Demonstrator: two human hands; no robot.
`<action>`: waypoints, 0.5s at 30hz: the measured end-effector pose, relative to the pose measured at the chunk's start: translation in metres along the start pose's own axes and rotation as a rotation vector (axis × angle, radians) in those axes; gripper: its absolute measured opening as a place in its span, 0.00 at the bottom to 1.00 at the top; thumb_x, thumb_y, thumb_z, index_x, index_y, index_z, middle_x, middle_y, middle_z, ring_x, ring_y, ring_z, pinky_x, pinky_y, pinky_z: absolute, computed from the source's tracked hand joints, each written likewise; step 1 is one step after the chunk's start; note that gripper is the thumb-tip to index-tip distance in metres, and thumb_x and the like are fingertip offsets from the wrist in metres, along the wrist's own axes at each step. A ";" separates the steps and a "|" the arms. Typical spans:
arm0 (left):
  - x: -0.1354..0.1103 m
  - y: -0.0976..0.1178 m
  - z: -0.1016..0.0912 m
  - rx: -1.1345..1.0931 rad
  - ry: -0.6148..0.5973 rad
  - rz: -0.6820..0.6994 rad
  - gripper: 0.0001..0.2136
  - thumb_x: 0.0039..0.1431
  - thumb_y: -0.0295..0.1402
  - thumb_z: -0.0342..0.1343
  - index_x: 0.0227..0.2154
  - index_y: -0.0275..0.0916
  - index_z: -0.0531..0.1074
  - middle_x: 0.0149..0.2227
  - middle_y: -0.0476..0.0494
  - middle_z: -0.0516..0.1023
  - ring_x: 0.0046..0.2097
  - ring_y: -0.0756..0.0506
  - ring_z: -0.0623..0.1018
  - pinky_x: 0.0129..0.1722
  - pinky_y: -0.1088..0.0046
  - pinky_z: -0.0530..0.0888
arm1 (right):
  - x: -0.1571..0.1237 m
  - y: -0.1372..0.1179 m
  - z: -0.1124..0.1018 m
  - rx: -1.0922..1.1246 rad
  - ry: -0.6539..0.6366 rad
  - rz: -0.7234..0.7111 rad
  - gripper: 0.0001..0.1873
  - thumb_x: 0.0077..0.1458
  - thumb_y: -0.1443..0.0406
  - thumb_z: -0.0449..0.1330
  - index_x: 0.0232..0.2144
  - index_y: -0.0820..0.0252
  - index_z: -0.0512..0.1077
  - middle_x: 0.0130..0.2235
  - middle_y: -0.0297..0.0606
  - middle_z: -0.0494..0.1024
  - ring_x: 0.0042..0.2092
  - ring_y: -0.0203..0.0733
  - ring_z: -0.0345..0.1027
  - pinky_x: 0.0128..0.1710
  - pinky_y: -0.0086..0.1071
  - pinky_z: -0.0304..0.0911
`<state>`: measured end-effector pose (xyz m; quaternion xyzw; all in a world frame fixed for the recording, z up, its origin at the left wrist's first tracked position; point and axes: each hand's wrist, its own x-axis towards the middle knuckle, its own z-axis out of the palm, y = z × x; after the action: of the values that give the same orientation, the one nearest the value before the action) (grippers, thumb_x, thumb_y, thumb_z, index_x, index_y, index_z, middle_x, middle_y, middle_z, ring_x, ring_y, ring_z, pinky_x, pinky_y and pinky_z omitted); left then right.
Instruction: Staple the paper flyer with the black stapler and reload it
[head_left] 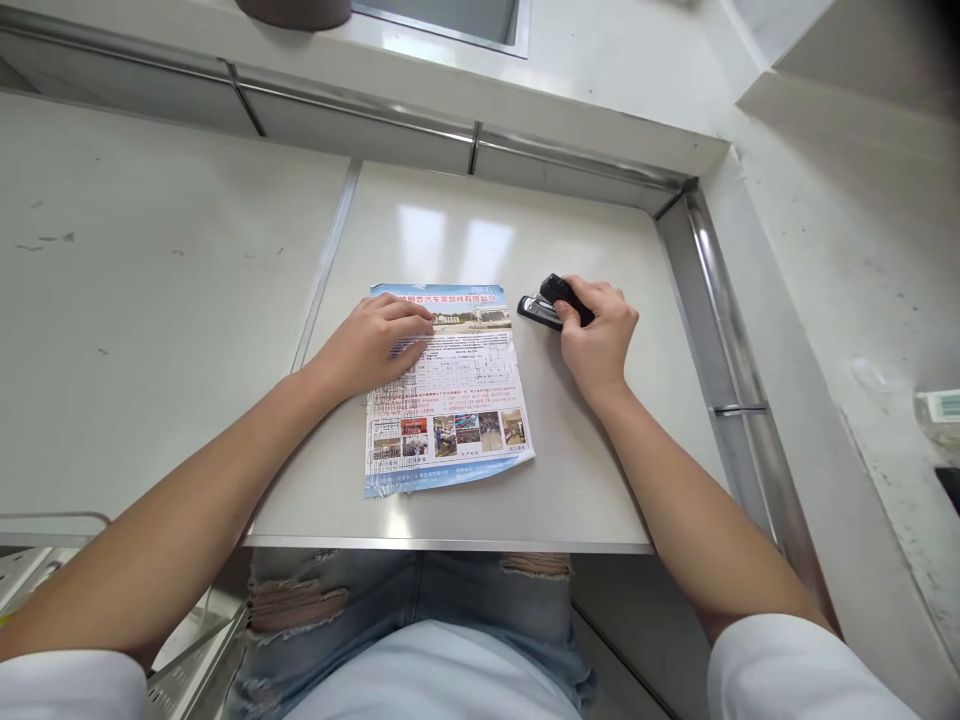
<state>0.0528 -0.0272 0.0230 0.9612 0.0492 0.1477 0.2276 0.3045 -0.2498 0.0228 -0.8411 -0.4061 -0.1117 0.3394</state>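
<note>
Fingers of my right hand point(598, 335) grip the black stapler point(553, 303) at frame centre; my left hand point(373, 343) presses flat, fingers spread loosely, on the printed flyer point(450, 400).

Workplace bench station, likely factory or lab: white worktop point(465, 230) with steel-edged dividers point(720, 300), raised shelf point(525, 90) behind, metal rack point(45, 560) at left.

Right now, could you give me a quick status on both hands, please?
Left hand flat on flyer. Right hand gripping black stapler beside flyer's top right corner. Nothing between them.
</note>
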 end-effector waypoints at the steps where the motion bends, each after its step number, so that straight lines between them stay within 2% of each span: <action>1: 0.000 -0.001 0.000 0.000 0.007 -0.009 0.12 0.70 0.35 0.55 0.49 0.46 0.83 0.57 0.42 0.84 0.61 0.34 0.78 0.63 0.47 0.72 | -0.001 -0.002 0.000 0.002 -0.019 -0.018 0.19 0.62 0.66 0.58 0.53 0.52 0.81 0.48 0.44 0.84 0.50 0.57 0.75 0.54 0.52 0.69; 6: 0.001 -0.004 0.000 -0.010 0.025 -0.024 0.12 0.71 0.35 0.55 0.50 0.45 0.82 0.58 0.41 0.83 0.61 0.34 0.78 0.64 0.46 0.72 | -0.005 -0.013 0.000 0.019 -0.099 -0.102 0.18 0.62 0.67 0.59 0.51 0.51 0.82 0.49 0.42 0.84 0.50 0.56 0.74 0.52 0.51 0.69; 11: 0.003 -0.006 0.002 -0.089 0.011 0.022 0.12 0.72 0.37 0.56 0.49 0.46 0.84 0.58 0.41 0.84 0.60 0.35 0.79 0.64 0.47 0.73 | -0.009 -0.019 -0.001 0.062 -0.165 -0.165 0.18 0.64 0.67 0.59 0.52 0.51 0.82 0.50 0.42 0.84 0.52 0.56 0.74 0.54 0.51 0.69; 15: 0.003 -0.004 0.003 -0.120 -0.001 0.049 0.11 0.72 0.38 0.57 0.48 0.46 0.84 0.57 0.42 0.84 0.59 0.36 0.80 0.63 0.48 0.73 | -0.010 -0.021 -0.001 0.062 -0.194 -0.196 0.22 0.66 0.67 0.57 0.58 0.48 0.81 0.51 0.41 0.82 0.54 0.55 0.73 0.55 0.51 0.67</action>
<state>0.0567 -0.0241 0.0193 0.9468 0.0165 0.1556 0.2813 0.2820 -0.2474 0.0285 -0.7933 -0.5206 -0.0500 0.3118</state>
